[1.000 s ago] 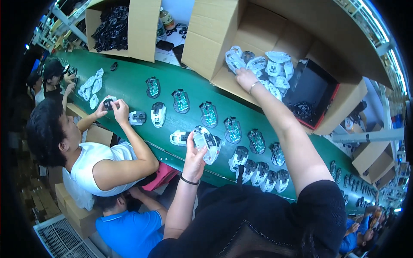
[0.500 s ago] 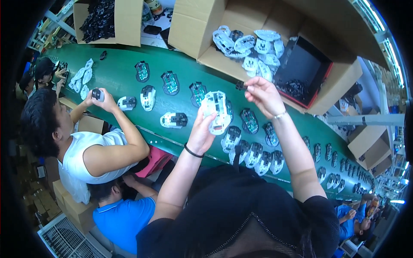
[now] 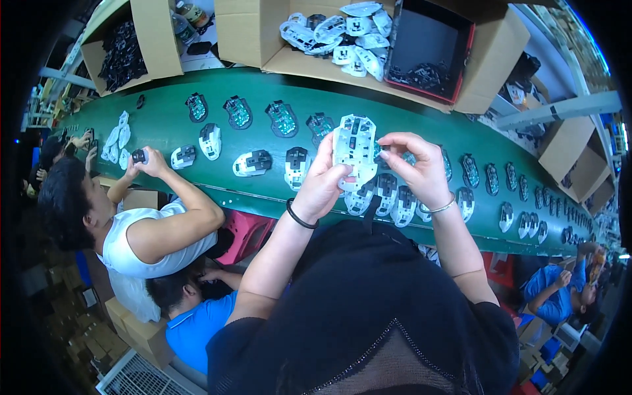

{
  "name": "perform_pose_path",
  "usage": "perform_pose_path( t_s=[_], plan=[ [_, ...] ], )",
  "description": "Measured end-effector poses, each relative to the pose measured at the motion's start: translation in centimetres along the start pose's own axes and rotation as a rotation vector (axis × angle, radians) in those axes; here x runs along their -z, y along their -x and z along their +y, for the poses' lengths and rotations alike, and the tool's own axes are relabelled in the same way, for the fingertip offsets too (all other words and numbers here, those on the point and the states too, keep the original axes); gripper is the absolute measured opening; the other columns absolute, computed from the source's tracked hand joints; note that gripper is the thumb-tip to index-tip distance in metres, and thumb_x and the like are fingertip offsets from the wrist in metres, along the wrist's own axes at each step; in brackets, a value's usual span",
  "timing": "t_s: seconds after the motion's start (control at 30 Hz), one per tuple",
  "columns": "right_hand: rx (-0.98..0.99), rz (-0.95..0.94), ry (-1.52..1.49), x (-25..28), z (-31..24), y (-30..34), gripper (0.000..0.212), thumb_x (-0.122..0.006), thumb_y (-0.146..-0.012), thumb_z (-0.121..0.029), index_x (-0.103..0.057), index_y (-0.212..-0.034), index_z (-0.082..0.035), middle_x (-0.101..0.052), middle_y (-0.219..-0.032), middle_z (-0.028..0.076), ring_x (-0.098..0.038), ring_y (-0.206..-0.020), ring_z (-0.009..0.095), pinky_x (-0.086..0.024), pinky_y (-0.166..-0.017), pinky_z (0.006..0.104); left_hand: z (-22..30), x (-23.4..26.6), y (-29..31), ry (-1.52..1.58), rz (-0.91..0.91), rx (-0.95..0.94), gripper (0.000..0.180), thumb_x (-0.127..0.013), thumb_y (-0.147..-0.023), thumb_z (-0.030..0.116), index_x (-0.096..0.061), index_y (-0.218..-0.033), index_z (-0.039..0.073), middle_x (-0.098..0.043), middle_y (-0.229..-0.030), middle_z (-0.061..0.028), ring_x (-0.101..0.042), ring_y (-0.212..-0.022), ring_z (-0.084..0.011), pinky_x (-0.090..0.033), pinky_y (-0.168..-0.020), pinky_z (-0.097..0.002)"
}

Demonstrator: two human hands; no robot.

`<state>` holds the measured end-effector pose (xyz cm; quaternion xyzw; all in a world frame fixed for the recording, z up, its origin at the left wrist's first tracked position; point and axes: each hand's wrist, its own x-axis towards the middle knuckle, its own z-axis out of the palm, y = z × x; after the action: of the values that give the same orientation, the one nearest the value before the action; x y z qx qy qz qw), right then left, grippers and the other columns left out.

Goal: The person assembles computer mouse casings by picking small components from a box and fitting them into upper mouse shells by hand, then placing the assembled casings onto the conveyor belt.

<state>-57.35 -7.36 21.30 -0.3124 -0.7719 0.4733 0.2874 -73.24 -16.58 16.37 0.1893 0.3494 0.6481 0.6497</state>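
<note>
My left hand (image 3: 320,183) is closed round a white computer mouse shell (image 3: 356,141), thumb across its lower end. The shell's inner side, with dark parts in it, faces up. At the shell's right edge my right hand (image 3: 421,168) pinches a small black part (image 3: 378,150), mostly covered by the fingertips. Below the shell, several white-and-black mouse housings (image 3: 403,209) stand on the green conveyor belt (image 3: 164,113). Along the belt's far side lie mouse bases with green circuit boards (image 3: 282,118).
Beyond the belt, a cardboard box (image 3: 299,64) holds white shells (image 3: 359,39) and a black tray with a red rim (image 3: 428,33) containing small black parts. Another carton (image 3: 158,39) stands far left. A co-worker in white (image 3: 155,240) handles a dark part at left.
My right hand has come from beside the box to the shell, bringing the small black part. My left hand keeps hold of the shell, now turned more squarely upward. The whole view has shifted.
</note>
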Motion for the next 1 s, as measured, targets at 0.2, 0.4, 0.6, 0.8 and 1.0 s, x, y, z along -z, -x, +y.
perform_pose_path(
  t_s=[0.2, 0.4, 0.6, 0.8, 1.0],
  plan=[
    [0.095, 0.095, 0.103, -1.6, 0.5, 0.9, 0.021, -0.070, -0.071, -0.005, -0.068, -0.092, -0.007, -0.056, -0.072, 0.001, -0.048, -0.076, 0.015, -0.041, -0.070, 0.0265, -0.6, -1.4, 0.7, -0.127, -0.051, 0.024, 0.065, -0.044, -0.077, -0.005, -0.025, -0.137, 0.010, -0.045, -0.119, -0.0034, -0.051, -0.101, -0.0096, -0.048, -0.076, -0.0231],
    [0.252, 0.163, 0.196, -2.7, 0.7, 0.9, 0.021, -0.073, -0.066, -0.008, -0.069, -0.087, -0.011, -0.061, -0.072, 0.002, -0.047, -0.074, 0.019, -0.040, -0.068, 0.0304, -0.6, -1.8, 1.4, -0.131, -0.026, 0.002, 0.065, -0.043, -0.077, -0.004, -0.025, -0.137, 0.010, -0.045, -0.119, -0.0036, -0.051, -0.100, -0.0087, -0.048, -0.073, -0.0209],
    [0.340, 0.302, 0.333, -3.5, 0.6, 0.7, 0.017, -0.073, -0.063, -0.005, -0.069, -0.080, -0.010, -0.062, -0.077, 0.002, -0.048, -0.075, 0.021, -0.040, -0.069, 0.0313, -0.5, -1.6, 1.7, -0.220, -0.022, -0.096, 0.062, -0.045, -0.079, -0.005, -0.024, -0.136, 0.006, -0.044, -0.119, -0.0051, -0.048, -0.104, -0.0095, -0.045, -0.080, -0.0217],
    [0.439, 0.356, 0.441, -4.2, 0.1, 0.7, 0.019, -0.074, -0.062, -0.006, -0.070, -0.081, -0.011, -0.059, -0.075, 0.002, -0.047, -0.073, 0.021, -0.039, -0.066, 0.0306, -1.2, -0.9, 1.5, -0.561, 0.027, -0.275, 0.055, -0.042, -0.083, -0.006, -0.026, -0.135, 0.003, -0.043, -0.119, -0.0062, -0.045, -0.106, -0.0111, -0.040, -0.088, -0.0239],
    [0.409, 0.425, 0.442, -4.9, 0.8, 0.8, 0.022, -0.076, -0.061, -0.011, -0.071, -0.082, -0.013, -0.046, -0.070, 0.003, -0.043, -0.070, 0.020, -0.036, -0.061, 0.0312, -0.7, -1.2, 1.4, -0.635, 0.050, -0.311, 0.052, -0.042, -0.082, -0.006, -0.029, -0.132, 0.001, -0.043, -0.120, -0.0073, -0.044, -0.108, -0.0122, -0.039, -0.089, -0.0249]
  ],
)
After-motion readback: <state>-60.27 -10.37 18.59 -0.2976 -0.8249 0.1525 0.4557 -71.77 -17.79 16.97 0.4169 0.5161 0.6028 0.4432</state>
